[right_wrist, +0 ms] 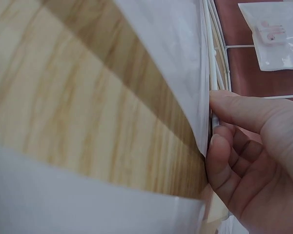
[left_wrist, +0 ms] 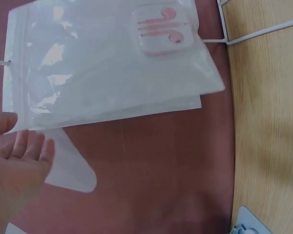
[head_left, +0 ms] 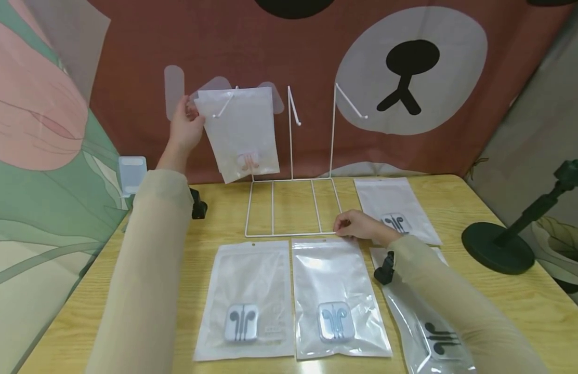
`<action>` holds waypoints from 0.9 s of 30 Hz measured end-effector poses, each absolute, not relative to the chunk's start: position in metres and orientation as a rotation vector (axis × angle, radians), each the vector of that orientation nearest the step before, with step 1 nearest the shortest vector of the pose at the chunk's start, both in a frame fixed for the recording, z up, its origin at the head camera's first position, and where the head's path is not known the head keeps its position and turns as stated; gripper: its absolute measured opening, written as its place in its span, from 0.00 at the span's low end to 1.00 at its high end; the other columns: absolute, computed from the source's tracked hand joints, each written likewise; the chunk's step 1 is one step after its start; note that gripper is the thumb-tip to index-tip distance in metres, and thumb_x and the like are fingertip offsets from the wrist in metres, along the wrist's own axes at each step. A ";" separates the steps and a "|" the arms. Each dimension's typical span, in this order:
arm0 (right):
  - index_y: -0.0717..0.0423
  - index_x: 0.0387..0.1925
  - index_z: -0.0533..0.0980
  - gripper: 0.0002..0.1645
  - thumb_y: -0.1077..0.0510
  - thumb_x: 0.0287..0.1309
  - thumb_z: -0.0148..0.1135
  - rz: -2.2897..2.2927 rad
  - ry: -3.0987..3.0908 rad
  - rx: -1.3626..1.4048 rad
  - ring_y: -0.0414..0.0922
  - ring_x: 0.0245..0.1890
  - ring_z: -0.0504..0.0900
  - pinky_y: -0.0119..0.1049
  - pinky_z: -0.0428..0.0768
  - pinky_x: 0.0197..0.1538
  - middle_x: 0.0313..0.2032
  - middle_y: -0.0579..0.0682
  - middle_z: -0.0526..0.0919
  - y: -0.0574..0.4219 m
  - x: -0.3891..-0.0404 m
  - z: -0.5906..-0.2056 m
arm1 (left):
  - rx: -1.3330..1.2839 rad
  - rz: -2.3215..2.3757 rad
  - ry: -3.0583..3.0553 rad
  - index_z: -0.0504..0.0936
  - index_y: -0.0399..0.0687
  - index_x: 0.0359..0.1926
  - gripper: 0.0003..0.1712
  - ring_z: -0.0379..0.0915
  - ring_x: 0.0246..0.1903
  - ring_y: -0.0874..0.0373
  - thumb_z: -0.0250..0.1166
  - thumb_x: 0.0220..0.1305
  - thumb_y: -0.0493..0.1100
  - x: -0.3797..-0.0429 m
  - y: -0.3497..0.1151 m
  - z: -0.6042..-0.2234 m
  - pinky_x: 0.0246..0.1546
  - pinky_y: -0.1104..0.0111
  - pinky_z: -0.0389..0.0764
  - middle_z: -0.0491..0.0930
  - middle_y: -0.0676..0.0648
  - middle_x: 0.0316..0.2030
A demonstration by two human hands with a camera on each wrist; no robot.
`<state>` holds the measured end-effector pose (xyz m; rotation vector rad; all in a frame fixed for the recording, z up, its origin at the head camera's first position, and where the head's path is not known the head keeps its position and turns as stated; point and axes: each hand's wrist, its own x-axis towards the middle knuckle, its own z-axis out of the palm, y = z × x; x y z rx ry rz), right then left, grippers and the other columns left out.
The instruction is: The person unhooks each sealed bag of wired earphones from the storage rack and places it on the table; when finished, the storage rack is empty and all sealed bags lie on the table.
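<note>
A white wire display rack (head_left: 293,235) with three hooks stands on the table. White zip bags (head_left: 242,124) hang from its left hook, the front one holding a clear case of pink earphones (left_wrist: 163,31). My left hand (head_left: 185,127) is at the upper left edge of these bags. In the left wrist view its thumb is by the bag's corner and its fingers are loosely curved, apart from the thumb. My right hand (head_left: 356,226) pinches the rack's base at the front right corner. The right wrist view shows thumb and forefinger on the white wire (right_wrist: 215,117).
Bagged earphones lie in front of the rack: a left bag (head_left: 251,275), a middle bag (head_left: 336,275) and a right bag (head_left: 401,296) partly under my right sleeve. Another bag (head_left: 387,195) lies behind. A dark green stand (head_left: 497,246) is at right, a light blue holder (head_left: 132,174) at left.
</note>
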<state>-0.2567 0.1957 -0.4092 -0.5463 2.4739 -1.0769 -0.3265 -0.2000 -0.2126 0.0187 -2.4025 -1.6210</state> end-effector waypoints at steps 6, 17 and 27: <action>0.56 0.28 0.78 0.03 0.64 0.57 0.61 -1.071 2.485 -0.540 0.42 0.16 0.69 0.32 0.69 0.19 0.20 0.48 0.73 0.197 -0.259 -0.410 | 0.055 -1.678 -2.379 0.65 0.41 0.63 0.23 0.62 0.55 0.54 0.49 0.69 0.42 -0.326 -0.198 -0.224 0.57 0.65 0.64 0.67 0.42 0.57; 0.56 0.29 0.78 0.03 0.63 0.57 0.61 -1.071 2.475 -0.543 0.42 0.17 0.69 0.33 0.70 0.19 0.20 0.48 0.73 0.196 -0.260 -0.412 | -0.079 -1.777 -2.322 0.65 0.43 0.64 0.23 0.70 0.46 0.54 0.43 0.72 0.43 -0.322 -0.193 -0.245 0.49 0.61 0.73 0.70 0.40 0.53; 0.56 0.28 0.78 0.03 0.63 0.57 0.61 -1.072 2.477 -0.521 0.42 0.16 0.69 0.33 0.70 0.20 0.20 0.48 0.73 0.195 -0.260 -0.412 | -0.041 -1.769 -2.292 0.67 0.46 0.62 0.21 0.70 0.34 0.59 0.43 0.72 0.44 -0.317 -0.196 -0.244 0.31 0.72 0.76 0.72 0.45 0.43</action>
